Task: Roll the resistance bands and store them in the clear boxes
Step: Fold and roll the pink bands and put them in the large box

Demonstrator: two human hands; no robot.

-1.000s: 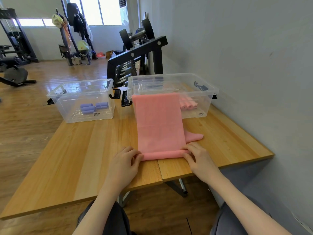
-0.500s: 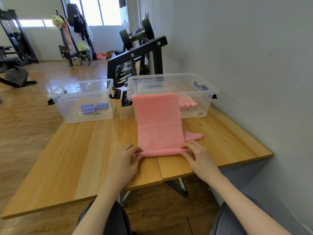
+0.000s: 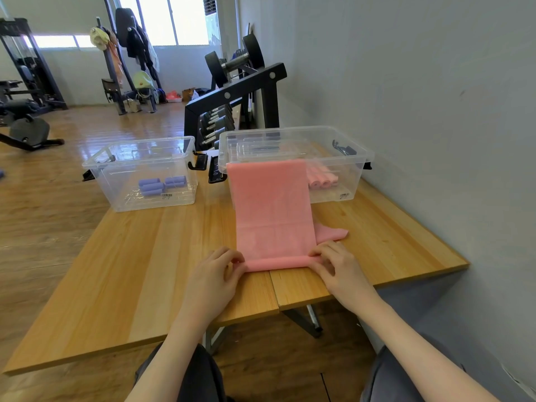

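Observation:
A pink resistance band [image 3: 272, 216] lies on the wooden table [image 3: 150, 274], its far end draped over the front rim of the right clear box [image 3: 355, 158]. Its near end is a thin roll. My left hand [image 3: 214, 282] pinches the roll's left end and my right hand [image 3: 336, 268] pinches its right end. Rolled pink bands [image 3: 322, 181] lie inside the right box. The left clear box [image 3: 121, 181] holds rolled purple bands [image 3: 161, 184]. A loose pink flap [image 3: 332, 234] sticks out to the right of the band.
A black dumbbell rack [image 3: 235, 105] stands behind the boxes. A grey wall runs along the table's right side. Gym machines and a coat stand are across the wooden floor at far left. Bare tabletop lies left of my hands.
The roll has moved a little away from me along the band and both hands have followed it. The flat stretch of band has grown slightly shorter.

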